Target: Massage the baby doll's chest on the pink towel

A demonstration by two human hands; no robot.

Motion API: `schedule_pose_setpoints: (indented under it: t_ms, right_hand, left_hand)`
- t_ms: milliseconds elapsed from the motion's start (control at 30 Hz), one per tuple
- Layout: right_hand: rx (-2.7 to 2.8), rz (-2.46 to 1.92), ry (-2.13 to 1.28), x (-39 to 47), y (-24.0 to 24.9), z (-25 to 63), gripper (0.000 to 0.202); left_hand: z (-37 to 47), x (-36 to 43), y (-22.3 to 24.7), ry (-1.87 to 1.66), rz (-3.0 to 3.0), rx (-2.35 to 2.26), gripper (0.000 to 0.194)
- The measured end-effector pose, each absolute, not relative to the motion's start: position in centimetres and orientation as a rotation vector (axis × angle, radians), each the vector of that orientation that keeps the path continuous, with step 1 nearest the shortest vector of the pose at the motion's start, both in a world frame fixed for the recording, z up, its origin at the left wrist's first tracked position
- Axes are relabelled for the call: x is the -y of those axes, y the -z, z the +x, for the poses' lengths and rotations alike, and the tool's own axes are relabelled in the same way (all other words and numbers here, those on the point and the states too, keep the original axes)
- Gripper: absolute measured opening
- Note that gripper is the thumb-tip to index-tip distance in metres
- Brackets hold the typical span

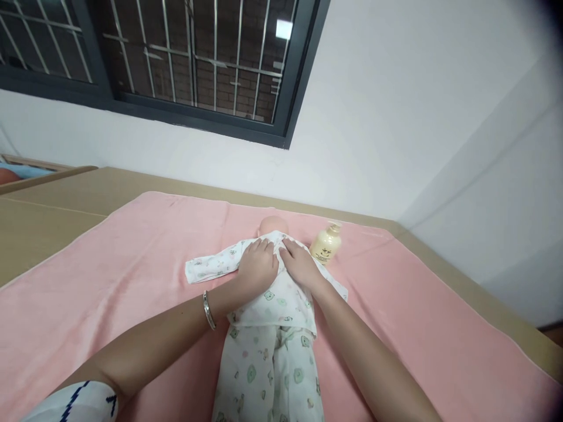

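Note:
A baby doll in a white printed top [275, 302] and matching trousers [259, 369] lies stretched out on a pink sheet. Its bald head [273, 224] is at the far end, and one sleeve [213, 266] points out to the left. My left hand [258, 265] rests flat on the upper left of the top, fingers pointing forward. On the upper right lies my right hand [301, 265], also flat, with its thumb toward the middle. Neither hand holds anything. Right beside the doll's shoulder stands a pale yellow pump bottle [326, 243].
The pink sheet [145, 252] covers much of a wooden surface [65, 205] set against a white wall [360, 117]. A dark-framed window [109, 97] with metal bars is above. Some blue cloth [26, 170] shows at the far left.

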State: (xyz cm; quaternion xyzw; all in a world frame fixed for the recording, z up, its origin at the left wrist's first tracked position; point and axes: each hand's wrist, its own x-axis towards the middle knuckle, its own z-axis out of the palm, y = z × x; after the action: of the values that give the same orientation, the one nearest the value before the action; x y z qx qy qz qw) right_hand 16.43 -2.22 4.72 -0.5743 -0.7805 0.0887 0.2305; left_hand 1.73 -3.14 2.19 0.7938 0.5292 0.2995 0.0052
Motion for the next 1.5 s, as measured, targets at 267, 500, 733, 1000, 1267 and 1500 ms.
schedule_pose_setpoints:
  t_ms: [267,500,733,1000,1267,1500]
  right_hand:
    - [2.174,-1.669,-0.146,5.1,-5.1,14.3,0.043]
    - [2.143,-1.631,-0.148,1.6,-3.9,16.5,0.037]
    - [2.186,-1.749,-0.032,5.2,-5.8,14.4,0.033]
    - [2.126,-1.669,-0.145,2.8,-4.0,15.4,0.048]
    - [2.104,-1.688,-0.17,2.8,-3.6,15.3,0.051]
    - [2.104,-1.633,-0.17,2.5,-3.3,15.6,0.05]
  left_hand:
    - [0.8,1.6,-2.8,-0.833,2.404,-1.682,0.034]
    - [1.9,3.2,-2.1,-0.933,2.528,-1.663,0.036]
    - [1.1,1.7,-2.4,-0.902,2.402,-1.666,0.034]
    - [1.3,1.4,-1.0,-0.987,2.412,-1.676,0.039]
    - [1.3,1.3,-0.9,-0.982,2.406,-1.672,0.041]
    - [1.3,1.4,-0.9,-1.001,2.395,-1.681,0.04]
